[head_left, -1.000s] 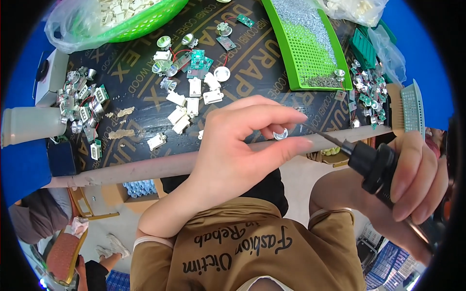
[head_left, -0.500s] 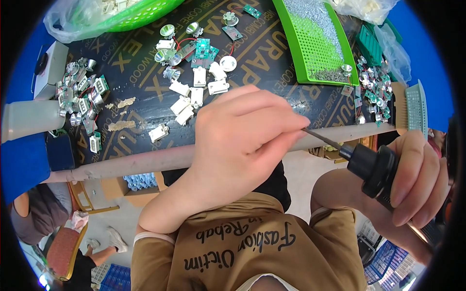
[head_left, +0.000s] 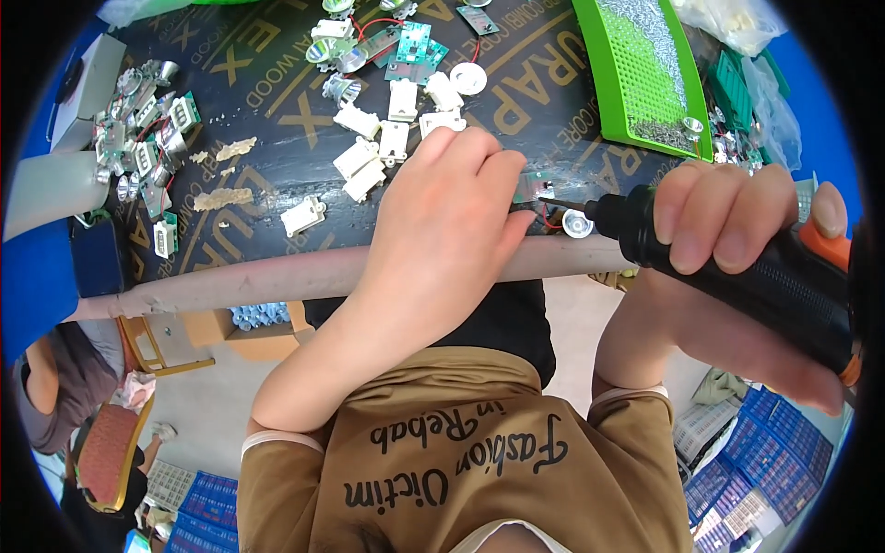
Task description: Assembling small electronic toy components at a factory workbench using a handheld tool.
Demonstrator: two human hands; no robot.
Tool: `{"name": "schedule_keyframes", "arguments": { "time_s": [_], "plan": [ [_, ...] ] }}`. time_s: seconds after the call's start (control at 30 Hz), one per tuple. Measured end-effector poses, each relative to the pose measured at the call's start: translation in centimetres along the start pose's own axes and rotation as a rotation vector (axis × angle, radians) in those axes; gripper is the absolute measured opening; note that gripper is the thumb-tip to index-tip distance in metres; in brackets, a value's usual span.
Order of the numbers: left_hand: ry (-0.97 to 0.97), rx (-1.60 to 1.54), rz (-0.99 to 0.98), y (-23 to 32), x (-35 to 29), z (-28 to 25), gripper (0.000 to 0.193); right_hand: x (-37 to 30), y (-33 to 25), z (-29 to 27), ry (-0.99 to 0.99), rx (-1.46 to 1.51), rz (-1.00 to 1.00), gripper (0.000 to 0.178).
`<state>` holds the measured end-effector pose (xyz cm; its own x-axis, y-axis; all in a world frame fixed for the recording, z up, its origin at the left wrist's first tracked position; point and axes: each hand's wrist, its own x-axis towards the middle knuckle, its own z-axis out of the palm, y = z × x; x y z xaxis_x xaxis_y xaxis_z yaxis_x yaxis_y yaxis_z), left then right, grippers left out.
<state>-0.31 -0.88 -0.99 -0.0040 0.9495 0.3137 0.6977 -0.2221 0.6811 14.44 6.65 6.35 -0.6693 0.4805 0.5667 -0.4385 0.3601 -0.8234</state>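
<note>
My right hand (head_left: 728, 221) is wrapped round a black electric screwdriver (head_left: 636, 226) with an orange button. Its thin bit points left, and the tip meets a small green circuit board (head_left: 533, 187) near the table's front edge. Curled fingers of my left hand (head_left: 456, 217) grip the board's left side and hide part of it. A red wire runs from the board to a small round lamp reflector (head_left: 578, 224) at the edge. Just beyond my left hand lie several white plastic housings (head_left: 394, 140), more circuit boards (head_left: 414, 41) and shiny reflectors (head_left: 341, 89).
A green perforated tray (head_left: 608, 92) of small screws stands at the back right. Wired lamp parts (head_left: 147, 129) are heaped at the left, beside a translucent container (head_left: 55, 198) and a white box (head_left: 88, 92). A rounded pale edge (head_left: 304, 276) borders the table.
My left hand has left the screwdriver's tip and now grips the circuit board. The screwdriver has swung up and left to the board. The whole view has shifted a little.
</note>
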Motion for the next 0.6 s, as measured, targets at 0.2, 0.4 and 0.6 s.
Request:
{"name": "schedule_keyframes", "arguments": {
  "time_s": [0.2,0.4,0.6],
  "plan": [
    [-0.008,-0.011,-0.002,-0.2,0.0,0.4,0.025,0.4,0.1,0.7,-0.021,0.011,0.038,0.092],
    [-0.007,-0.005,-0.008,-0.2,-0.1,0.5,0.024,0.3,0.5,1.6,0.033,-0.02,0.024,0.092],
    [0.012,0.015,0.011,-0.2,-0.1,0.5,0.023,0.4,0.5,1.6,0.044,-0.011,0.038,0.092]
  ]
}}
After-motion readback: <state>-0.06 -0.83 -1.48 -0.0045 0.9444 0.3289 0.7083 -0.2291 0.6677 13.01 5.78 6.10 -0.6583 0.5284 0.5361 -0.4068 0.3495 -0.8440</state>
